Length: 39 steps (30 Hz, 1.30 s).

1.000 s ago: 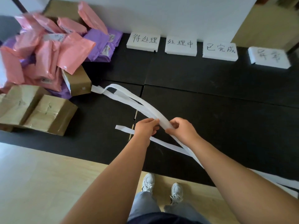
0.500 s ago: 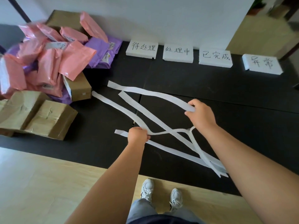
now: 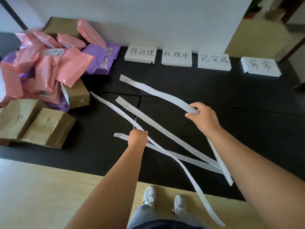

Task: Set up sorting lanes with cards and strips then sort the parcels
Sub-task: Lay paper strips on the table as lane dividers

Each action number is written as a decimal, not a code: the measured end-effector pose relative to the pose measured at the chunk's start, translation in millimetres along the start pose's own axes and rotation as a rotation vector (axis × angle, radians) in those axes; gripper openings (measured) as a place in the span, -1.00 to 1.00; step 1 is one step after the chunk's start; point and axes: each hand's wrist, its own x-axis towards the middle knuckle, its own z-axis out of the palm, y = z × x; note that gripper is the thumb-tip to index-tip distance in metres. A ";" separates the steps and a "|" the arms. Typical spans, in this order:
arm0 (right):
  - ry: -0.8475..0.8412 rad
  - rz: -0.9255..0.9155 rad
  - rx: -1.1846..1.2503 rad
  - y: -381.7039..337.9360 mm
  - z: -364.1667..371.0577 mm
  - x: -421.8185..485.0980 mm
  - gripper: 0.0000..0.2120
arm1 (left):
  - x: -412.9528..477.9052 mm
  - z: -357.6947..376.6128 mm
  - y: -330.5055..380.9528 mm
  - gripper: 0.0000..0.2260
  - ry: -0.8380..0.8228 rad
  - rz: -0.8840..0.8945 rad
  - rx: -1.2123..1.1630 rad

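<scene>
Several long white paper strips lie fanned over the black mat (image 3: 247,113). My right hand (image 3: 203,118) pinches one strip (image 3: 158,91) that runs up-left toward the cards. My left hand (image 3: 137,138) grips another strip (image 3: 113,107), which trails down past my feet. A third strip (image 3: 165,131) lies flat between them. White cards with handwritten labels line the wall: first (image 3: 142,54), second (image 3: 176,57), third (image 3: 214,61), and a fourth (image 3: 260,66) set further right. Pink and purple parcels (image 3: 49,63) and brown boxes (image 3: 33,123) are heaped at the left.
A white wall (image 3: 148,22) bounds the mat's far side. Wooden floor (image 3: 41,195) runs along the near edge, where my shoes (image 3: 165,197) stand. A dark object (image 3: 299,87) sits at the mat's right edge.
My right hand has drawn its strip further right, away from the bundle. The strips have spread apart, and the one in my left hand now trails down past my feet.
</scene>
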 end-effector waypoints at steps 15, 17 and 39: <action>-0.110 -0.063 0.031 -4.3 -0.6 -21.0 -0.55 | -34.5 11.9 93.8 -0.87 -0.213 0.040 -0.429; -0.106 -0.035 0.043 -1.8 -3.3 -22.1 -0.56 | -33.8 13.3 103.5 -0.79 -0.203 0.062 -0.443; 0.219 0.265 0.281 137.4 -98.8 6.3 -0.76 | -107.4 220.7 216.5 -0.63 -0.352 0.508 -0.117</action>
